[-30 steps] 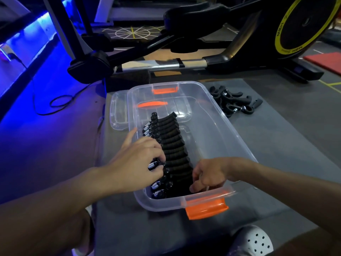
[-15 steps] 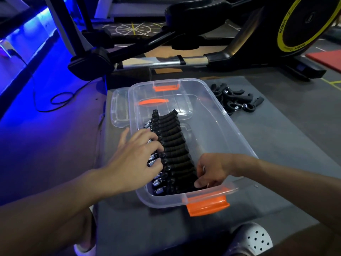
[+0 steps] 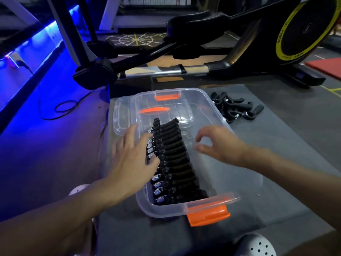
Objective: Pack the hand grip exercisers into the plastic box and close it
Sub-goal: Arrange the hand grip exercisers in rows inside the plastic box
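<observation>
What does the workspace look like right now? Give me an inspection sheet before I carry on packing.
Surface: grey mat on the floor, under the box.
Job's things: clear plastic box open, orange latches at both ends; row of hand grip exercisers standing along its left side; loose exercisers piled on the mat beyond its far right corner; lid partly under the box's far end.
Clutter: white perforated shoe by the mat's near edge.
Hands: left hand rests spread fingers on the row's springs; right hand hovers over the box, holding nothing.
Cables: black cable looped on the floor, left.
Surroundings: elliptical trainer behind; blue strip light left.
</observation>
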The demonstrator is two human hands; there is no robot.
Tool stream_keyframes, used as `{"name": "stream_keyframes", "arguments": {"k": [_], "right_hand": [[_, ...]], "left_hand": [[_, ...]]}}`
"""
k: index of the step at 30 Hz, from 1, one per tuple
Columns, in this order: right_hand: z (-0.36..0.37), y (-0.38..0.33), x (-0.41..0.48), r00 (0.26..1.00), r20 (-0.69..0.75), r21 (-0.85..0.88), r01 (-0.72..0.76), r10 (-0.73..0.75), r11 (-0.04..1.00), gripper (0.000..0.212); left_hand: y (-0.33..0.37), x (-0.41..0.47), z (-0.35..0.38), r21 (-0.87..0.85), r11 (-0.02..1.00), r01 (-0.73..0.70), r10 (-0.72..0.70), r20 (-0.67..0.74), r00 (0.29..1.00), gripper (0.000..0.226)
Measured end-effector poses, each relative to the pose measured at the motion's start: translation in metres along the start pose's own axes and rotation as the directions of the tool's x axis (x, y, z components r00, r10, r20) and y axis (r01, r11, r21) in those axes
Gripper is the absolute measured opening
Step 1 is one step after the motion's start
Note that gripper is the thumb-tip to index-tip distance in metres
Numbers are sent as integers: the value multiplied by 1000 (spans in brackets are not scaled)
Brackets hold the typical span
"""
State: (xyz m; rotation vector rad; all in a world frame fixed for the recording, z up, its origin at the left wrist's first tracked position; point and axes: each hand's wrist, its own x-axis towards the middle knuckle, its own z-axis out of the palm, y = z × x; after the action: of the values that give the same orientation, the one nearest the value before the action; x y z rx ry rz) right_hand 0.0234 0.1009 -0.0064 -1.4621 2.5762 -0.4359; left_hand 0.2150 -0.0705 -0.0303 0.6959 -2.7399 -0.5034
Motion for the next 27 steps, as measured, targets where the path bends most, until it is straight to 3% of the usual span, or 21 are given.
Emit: {"name": "stream_keyframes", "arguments": {"k": [2,3,5,8,12,15,20,22,24,27], "right_hand": [[-9,19,9,974,-220,-153,-85,50,984,35],[-9,31,11,961,-240,-142,-177,139,974,47],[-4,50,12,940,-109,128,-309,323,943,66],[6,60,6,931,69,660,-312,358,684,69],[8,55,-1,920,98,834,-284,380,474,68],[15,49,-15,902,90,873,-276,423,403,70],[39,23,-48,856,-42,871,-221,515,438,56],[41,15,-56,858,-44,871,-219,512,440,39],[39,15,-57,852,-74,821,-243,518,516,29],[32,30,-42,838,-123,672,-323,531,666,59]], "left_hand": [[3,3,2,-165,979,123,-117,44,992,56],[5,4,4,-258,953,157,-143,74,987,57],[7,6,8,-350,920,178,-155,92,984,57],[7,6,12,-404,904,136,-129,45,991,56],[2,7,14,-461,884,71,-58,44,997,61],[-3,17,11,-498,867,31,13,85,996,64],[-25,50,-3,-414,907,-78,172,193,966,71],[-29,58,-6,-355,932,-78,172,240,955,71],[-27,58,-6,-307,951,-45,127,252,959,70],[-18,45,-6,-223,975,-19,66,207,976,74]]}}
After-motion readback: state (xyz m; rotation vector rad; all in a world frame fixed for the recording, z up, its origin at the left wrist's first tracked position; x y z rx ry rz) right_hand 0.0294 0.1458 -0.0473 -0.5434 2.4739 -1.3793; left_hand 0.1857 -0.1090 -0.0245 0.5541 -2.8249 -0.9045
